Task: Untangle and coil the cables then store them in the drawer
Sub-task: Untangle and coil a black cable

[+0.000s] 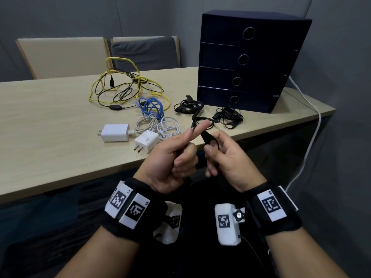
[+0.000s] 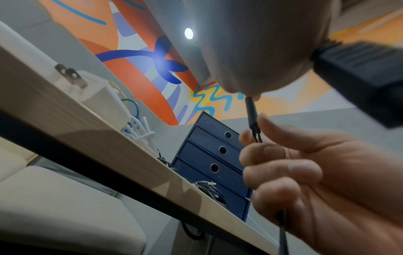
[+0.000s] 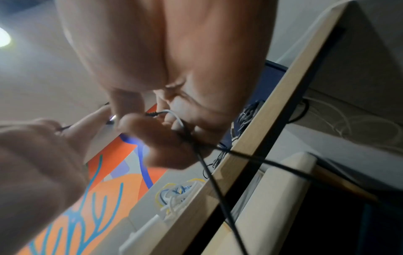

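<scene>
A thin black cable (image 1: 208, 137) is held up in front of the person, off the near edge of the counter (image 1: 50, 125), so its slack can hang free below while it is worked. The left hand (image 1: 172, 155) has its lower fingers curled around the cable and its forefinger stretched out, seemingly as a post to wind around. The right hand (image 1: 226, 157) pinches the black plug end between thumb and fingertips, likely guiding the next turn. One strand runs back to two loose black bundles (image 1: 208, 113) lying near the counter's right end, in front of the dark drawer unit (image 1: 247, 63), whose four drawers are all shut. Further left lie white chargers (image 1: 128, 135) with coiled leads, a blue cable (image 1: 150, 107) and a yellow-and-black tangle (image 1: 124, 87), not yet sorted.
</scene>
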Motion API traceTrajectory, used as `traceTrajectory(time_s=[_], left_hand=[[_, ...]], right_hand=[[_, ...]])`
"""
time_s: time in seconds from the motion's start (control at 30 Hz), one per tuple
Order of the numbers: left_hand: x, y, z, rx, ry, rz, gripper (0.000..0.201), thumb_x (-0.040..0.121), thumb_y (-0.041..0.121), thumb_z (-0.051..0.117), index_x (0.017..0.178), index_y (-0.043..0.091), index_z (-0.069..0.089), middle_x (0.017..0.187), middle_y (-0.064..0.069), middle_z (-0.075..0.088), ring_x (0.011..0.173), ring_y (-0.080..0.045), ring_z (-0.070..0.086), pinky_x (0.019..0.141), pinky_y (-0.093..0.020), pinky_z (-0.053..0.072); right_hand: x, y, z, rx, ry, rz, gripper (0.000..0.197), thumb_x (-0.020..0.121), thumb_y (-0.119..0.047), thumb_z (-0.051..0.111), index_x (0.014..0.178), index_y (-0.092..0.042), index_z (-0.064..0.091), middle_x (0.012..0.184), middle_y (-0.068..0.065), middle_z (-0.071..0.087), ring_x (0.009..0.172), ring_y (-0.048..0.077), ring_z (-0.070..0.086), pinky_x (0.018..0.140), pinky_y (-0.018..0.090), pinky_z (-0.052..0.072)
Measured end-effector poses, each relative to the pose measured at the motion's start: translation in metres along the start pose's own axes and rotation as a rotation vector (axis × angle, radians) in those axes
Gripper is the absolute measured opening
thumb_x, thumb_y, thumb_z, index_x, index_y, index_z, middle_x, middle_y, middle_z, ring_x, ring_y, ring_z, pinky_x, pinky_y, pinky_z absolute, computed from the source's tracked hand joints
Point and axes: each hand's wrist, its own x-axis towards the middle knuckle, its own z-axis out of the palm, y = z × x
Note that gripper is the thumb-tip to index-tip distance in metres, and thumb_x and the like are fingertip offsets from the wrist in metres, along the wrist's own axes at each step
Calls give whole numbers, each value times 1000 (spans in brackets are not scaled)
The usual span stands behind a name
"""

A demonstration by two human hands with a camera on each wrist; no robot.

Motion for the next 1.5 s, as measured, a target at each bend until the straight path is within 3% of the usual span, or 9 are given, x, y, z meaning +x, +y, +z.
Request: traceTrajectory(time_s=[0.13,0.2,0.43,0.6,0.7,0.93,1.03,1.17,1.5], left_hand=[[2,2,1,-78,97,178,37,86,20,43,120,17,57,60,3,64,47,-8,60,37,-13,37],[4,6,-3,-149,126,267,32,89,13,41,116,12,58,85,-4,74,77,-15,73,61,-19,57],[14,8,-16,-161,230,440,28,99,6,35,119,10,55,110,-6,71,103,-21,68,88,-34,56],[21,-10,-20,416,275,467,32,96,-2,45,112,20,62,95,8,74,102,-7,67,90,-25,52],[19,-21,-18,817,102,350,36,96,-3,47,112,27,60,102,16,69,101,7,61,94,-13,42],[0,-8,-12,850,15,127,33,104,16,36,133,11,53,63,-10,62,37,-12,46,37,-17,35],[-4,-2,-13,823,-79,90,37,99,28,36,113,2,60,57,-5,60,34,-11,42,39,-19,33],[-7,-4,-19,516,-170,65,24,96,17,40,97,2,59,60,-11,57,41,-16,50,62,-37,49],[-7,-6,-30,513,-122,-21,37,91,22,44,122,14,62,61,-14,64,31,-9,38,35,-14,29]], right_hand=[[-5,12,-1,-283,22,63,11,98,-15,54,88,-17,52,63,6,45,40,8,35,39,24,35],[-10,16,-2,-468,-3,39,14,98,-18,56,84,-17,55,54,-10,47,44,3,41,46,16,34],[-29,9,-2,-830,-111,-35,15,97,-27,56,84,-21,55,73,-2,61,70,10,58,70,37,49],[-34,-9,2,-950,-169,-112,13,95,-30,58,86,-20,59,78,-9,61,77,5,58,73,34,48],[-30,-30,5,-1010,-195,-260,13,88,-28,59,80,-18,63,75,-10,60,73,4,56,71,28,46],[-12,-68,-8,-884,-33,-247,11,86,-17,71,76,-15,68,71,-25,65,73,-5,59,66,10,39],[-7,-65,-8,-849,43,-228,18,85,-22,73,73,-13,63,64,-4,62,65,10,53,60,17,37],[-2,-64,-3,-798,79,-205,31,82,-26,75,69,-13,50,57,-7,46,57,6,40,54,17,33],[-4,-46,-12,-644,28,-169,14,86,-15,72,76,-13,62,66,-3,57,64,7,51,64,25,42]])
